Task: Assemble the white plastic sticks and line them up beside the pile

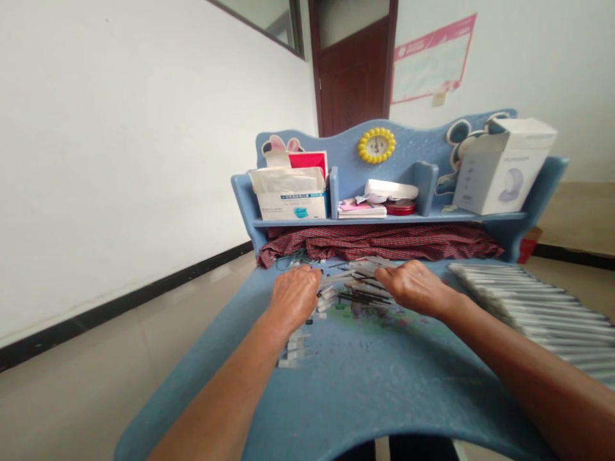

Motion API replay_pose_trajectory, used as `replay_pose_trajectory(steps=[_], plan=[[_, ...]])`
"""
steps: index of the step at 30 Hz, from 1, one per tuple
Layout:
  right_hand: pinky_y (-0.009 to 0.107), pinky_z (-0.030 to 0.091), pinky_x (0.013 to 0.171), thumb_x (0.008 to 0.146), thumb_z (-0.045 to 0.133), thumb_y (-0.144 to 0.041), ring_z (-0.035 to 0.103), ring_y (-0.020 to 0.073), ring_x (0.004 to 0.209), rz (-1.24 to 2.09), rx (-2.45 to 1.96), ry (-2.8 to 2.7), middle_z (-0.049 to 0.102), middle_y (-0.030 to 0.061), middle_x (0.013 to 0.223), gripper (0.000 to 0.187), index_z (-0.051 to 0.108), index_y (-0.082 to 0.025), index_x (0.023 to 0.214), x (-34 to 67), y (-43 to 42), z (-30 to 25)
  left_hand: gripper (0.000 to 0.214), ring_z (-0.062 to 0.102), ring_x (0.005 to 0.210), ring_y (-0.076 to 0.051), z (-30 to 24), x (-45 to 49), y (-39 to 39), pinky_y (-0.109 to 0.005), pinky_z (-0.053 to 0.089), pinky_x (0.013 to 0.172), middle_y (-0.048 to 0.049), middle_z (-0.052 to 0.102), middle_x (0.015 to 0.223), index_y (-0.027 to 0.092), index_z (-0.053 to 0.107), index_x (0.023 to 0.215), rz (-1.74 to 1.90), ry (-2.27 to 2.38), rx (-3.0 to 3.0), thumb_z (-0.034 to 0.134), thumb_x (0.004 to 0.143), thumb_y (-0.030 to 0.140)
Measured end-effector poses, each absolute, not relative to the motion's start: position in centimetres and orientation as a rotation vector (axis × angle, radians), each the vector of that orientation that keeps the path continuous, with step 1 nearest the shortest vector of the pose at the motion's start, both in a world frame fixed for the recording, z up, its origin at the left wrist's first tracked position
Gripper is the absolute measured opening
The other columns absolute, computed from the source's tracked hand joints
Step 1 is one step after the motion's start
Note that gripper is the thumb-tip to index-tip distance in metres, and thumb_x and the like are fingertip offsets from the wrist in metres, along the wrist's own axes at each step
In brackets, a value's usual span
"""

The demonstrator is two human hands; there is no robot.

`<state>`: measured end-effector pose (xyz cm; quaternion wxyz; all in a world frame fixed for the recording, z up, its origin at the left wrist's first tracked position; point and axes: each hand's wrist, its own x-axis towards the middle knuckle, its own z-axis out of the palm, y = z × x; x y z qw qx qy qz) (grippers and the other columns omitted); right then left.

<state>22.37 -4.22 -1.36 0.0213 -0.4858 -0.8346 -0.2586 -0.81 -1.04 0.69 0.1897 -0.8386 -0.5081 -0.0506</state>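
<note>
Both my hands rest on a blue desk (365, 384), over a heap of thin dark rods and small clear pieces (358, 288). My left hand (294, 296) is curled, knuckles up, with its fingertips on the small clear pieces at the heap's left edge. My right hand (414, 287) is also curled, its fingers tucked down into the heap's right side. What either hand grips is hidden under the fingers. A short row of clear pieces (295, 346) lies beside my left wrist.
A long fanned stack of grey-white strips (533, 310) covers the desk's right side. Red checked cloth (379, 242) lies under the shelf. The shelf holds a mask box (291, 195), papers, a red tin and a white carton (500, 166). A wall stands left, a door behind.
</note>
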Motion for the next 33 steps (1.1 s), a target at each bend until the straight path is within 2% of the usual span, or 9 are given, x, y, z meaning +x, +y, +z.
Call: replay_pose_trajectory(steps=[5, 9, 14, 19, 22, 28, 33], plan=[[0.028, 0.012, 0.047, 0.083, 0.034, -0.006, 0.046, 0.0108, 0.045, -0.791, -1.449, -2.576, 0.062, 0.0054, 0.062, 0.017, 0.049, -0.014, 0.079, 22.5, -4.1, -1.7, 0.024, 0.061, 0.076, -0.025, 1.1, -1.1, -1.2, -0.03, 0.04, 0.062, -0.0108, 0.065, 0.081, 0.018, 0.063, 0.084, -0.128, -1.444, -2.45, 0.044, 0.073, 0.009], [0.029, 0.011, 0.047, 0.082, 0.035, -0.006, 0.043, 0.01, 0.044, -0.766, -1.44, -2.592, 0.062, 0.0051, 0.062, 0.017, 0.05, -0.014, 0.079, 22.5, -4.1, -1.9, 0.018, 0.059, 0.067, -0.022, 1.4, -1.5, -1.2, -0.027, 0.035, 0.056, -0.0066, 0.064, 0.067, 0.02, 0.062, 0.068, -0.14, -1.461, -2.568, 0.048, 0.065, 0.008], [0.028, 0.012, 0.048, 0.083, 0.034, -0.006, 0.042, 0.0094, 0.045, -0.757, -1.408, -2.596, 0.062, 0.0042, 0.064, 0.018, 0.05, -0.014, 0.08, 22.3, -4.2, -2.0, 0.017, 0.046, 0.049, -0.013, 1.5, -2.4, -0.8, -0.024, 0.024, 0.048, 0.0015, 0.05, 0.049, 0.02, 0.056, 0.051, -0.261, -1.494, -2.798, 0.048, 0.055, 0.006], [0.027, 0.015, 0.048, 0.085, 0.034, -0.008, 0.045, 0.0105, 0.048, -0.78, -1.377, -2.623, 0.061, 0.0039, 0.066, 0.018, 0.051, -0.015, 0.083, 21.2, -4.9, -1.6, 0.014, 0.037, 0.045, -0.01, 1.4, -2.1, -0.8, -0.022, 0.02, 0.045, 0.0047, 0.04, 0.043, 0.019, 0.053, 0.046, -0.317, -1.502, -3.065, 0.048, 0.052, 0.007], [0.026, 0.02, 0.049, 0.086, 0.033, -0.008, 0.047, 0.0109, 0.051, -0.812, -1.346, -2.598, 0.061, 0.0053, 0.069, 0.019, 0.05, -0.014, 0.084, 20.5, -5.4, -1.3, 0.013, 0.036, 0.044, -0.01, 1.0, -1.1, -1.1, -0.021, 0.02, 0.045, 0.0058, 0.04, 0.043, 0.019, 0.053, 0.046, -0.419, -1.523, -3.177, 0.05, 0.05, 0.007], [0.024, 0.027, 0.052, 0.086, 0.032, -0.009, 0.051, 0.0117, 0.055, -0.783, -1.278, -2.398, 0.061, 0.0049, 0.066, 0.024, 0.054, -0.014, 0.081, 20.6, -5.1, -1.5, 0.005, 0.037, 0.042, -0.008, 0.1, 0.4, -1.4, -0.019, 0.021, 0.042, 0.007, 0.041, 0.043, 0.018, 0.056, 0.055, -0.703, -1.564, -3.324, 0.054, 0.057, 0.014], [0.021, 0.035, 0.06, 0.089, 0.036, -0.026, 0.059, 0.0127, 0.064, -0.569, -1.379, -1.92, 0.067, 0.0061, 0.078, 0.027, 0.057, -0.014, 0.1, 22.1, -4.3, -1.6, 0.005, 0.044, 0.041, -0.009, -0.1, 0.5, -1.1, -0.019, 0.027, 0.041, 0.0067, 0.047, 0.046, 0.017, 0.053, 0.065, -0.957, -1.771, -3.389, 0.055, 0.064, 0.021]])
